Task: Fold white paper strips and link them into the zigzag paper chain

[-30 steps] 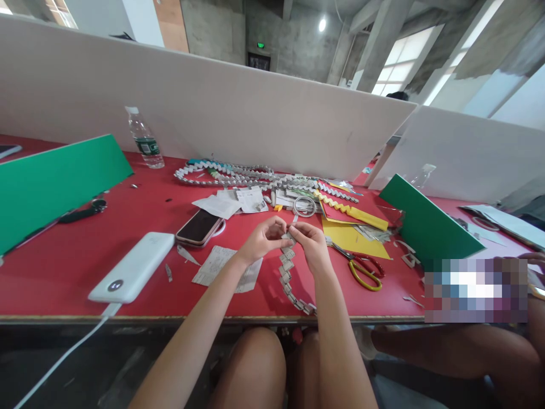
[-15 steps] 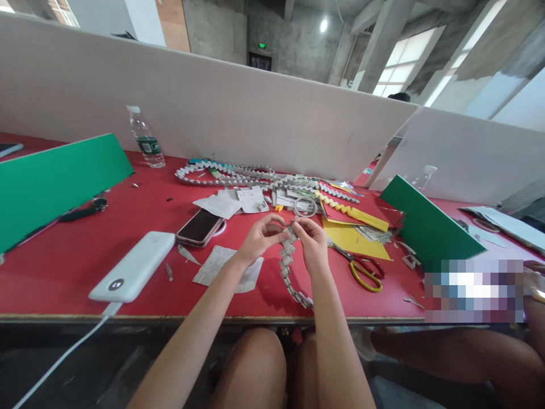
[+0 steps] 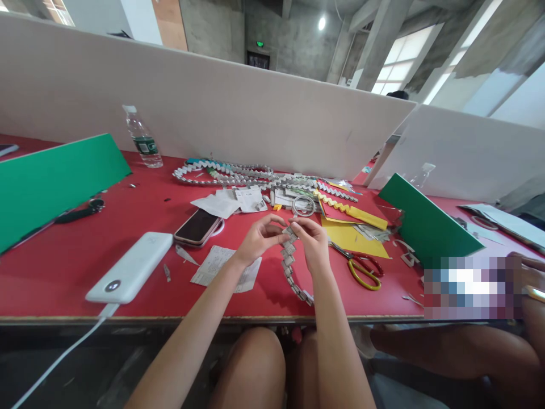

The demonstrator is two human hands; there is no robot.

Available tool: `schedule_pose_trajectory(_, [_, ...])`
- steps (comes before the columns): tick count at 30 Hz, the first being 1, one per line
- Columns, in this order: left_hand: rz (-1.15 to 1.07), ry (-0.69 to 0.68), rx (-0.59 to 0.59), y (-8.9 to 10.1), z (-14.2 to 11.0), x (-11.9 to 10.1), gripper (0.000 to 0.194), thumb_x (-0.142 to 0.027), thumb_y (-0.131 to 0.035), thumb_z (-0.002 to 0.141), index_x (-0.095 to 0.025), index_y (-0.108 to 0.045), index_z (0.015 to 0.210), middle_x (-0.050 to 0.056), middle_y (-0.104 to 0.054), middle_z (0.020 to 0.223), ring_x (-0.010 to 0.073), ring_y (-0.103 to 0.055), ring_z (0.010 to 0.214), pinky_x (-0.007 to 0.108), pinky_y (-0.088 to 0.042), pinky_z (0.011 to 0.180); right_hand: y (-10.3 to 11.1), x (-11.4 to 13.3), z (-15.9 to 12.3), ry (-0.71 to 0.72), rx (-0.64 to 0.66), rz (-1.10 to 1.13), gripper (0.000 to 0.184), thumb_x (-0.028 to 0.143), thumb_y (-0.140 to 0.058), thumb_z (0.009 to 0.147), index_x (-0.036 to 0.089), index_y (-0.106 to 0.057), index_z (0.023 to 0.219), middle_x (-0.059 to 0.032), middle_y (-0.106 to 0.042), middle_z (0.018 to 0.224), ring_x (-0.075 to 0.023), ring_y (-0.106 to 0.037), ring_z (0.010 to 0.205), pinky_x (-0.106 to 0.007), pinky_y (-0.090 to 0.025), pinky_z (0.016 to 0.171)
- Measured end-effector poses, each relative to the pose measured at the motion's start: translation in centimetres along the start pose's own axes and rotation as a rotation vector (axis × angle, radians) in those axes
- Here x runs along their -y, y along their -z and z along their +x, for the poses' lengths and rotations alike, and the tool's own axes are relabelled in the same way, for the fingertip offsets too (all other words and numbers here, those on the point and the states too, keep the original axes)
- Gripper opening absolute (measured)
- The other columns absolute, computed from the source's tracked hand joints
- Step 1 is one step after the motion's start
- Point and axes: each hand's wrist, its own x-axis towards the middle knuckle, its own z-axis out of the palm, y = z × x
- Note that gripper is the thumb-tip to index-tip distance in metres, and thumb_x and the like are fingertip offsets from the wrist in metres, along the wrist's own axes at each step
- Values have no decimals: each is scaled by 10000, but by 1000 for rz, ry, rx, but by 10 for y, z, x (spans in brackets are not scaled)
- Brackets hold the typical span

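Observation:
A folded paper chain (image 3: 289, 262), grey with print and zigzag-shaped, hangs in a curve from my fingers down toward the table's front edge. My left hand (image 3: 260, 238) pinches its upper end from the left, thumb against the paper. On the other side, my right hand (image 3: 310, 236) grips the same end between thumb and fingers. My fingers partly cover the top links, and my right forearm hides the chain's lower tip. Below my left wrist lies a printed paper sheet (image 3: 208, 271). Scissors (image 3: 361, 267) with red and yellow handles rest right of my right hand.
Longer paper chains (image 3: 221, 177) lie heaped at the back beside a yellow chain (image 3: 340, 207). A phone (image 3: 198, 227), a white power bank (image 3: 131, 267) with a cable and a water bottle (image 3: 145, 142) are on the left. Green panels (image 3: 430, 218) flank the space; another person's hand (image 3: 532, 275) is far right.
The camera view has shifted slightly. Both hands keep their hold on the paper chain's end, with hardly any finger movement visible.

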Motion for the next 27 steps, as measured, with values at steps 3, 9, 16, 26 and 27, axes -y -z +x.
schedule_pose_trajectory(3, [-3,-3,21,0,0,0,313,-255,-719,662,-173,-532,899,4,-653,683,132,-617,675,258,-486,665,2,-1,1,-25,17,-4,156,309,-707,646,192,-696,750,-9,-671,715,-133,-591,663,-252,-466,626])
schedule_pose_trajectory(9, [-20,-3,57,1,0,-1,280,-244,-709,667,-181,-522,866,-15,-616,676,115,-590,664,243,-471,649,3,-4,2,-55,45,18,172,325,-705,647,188,-682,748,-15,-674,735,-142,-599,689,-264,-472,648])
schedule_pose_trajectory(16, [-18,-5,34,0,0,-2,247,-245,-694,669,-183,-529,842,-21,-602,686,109,-580,679,236,-458,667,-2,-9,0,-29,8,20,187,336,-701,652,181,-684,755,-19,-666,714,-141,-594,670,-265,-473,628])
schedule_pose_trajectory(26, [-20,-30,-246,3,5,10,238,-305,-700,665,-139,-583,790,43,-671,728,158,-630,668,297,-491,672,-6,-7,2,41,-8,-70,281,350,-647,698,197,-646,934,-33,-663,819,-159,-612,759,-281,-484,673])
schedule_pose_trajectory(27, [-20,-39,-271,3,6,11,239,-305,-706,657,-136,-590,780,50,-677,737,165,-635,678,303,-494,677,-4,-7,2,30,1,-63,305,347,-664,679,196,-637,942,-33,-663,809,-160,-616,750,-283,-487,670])
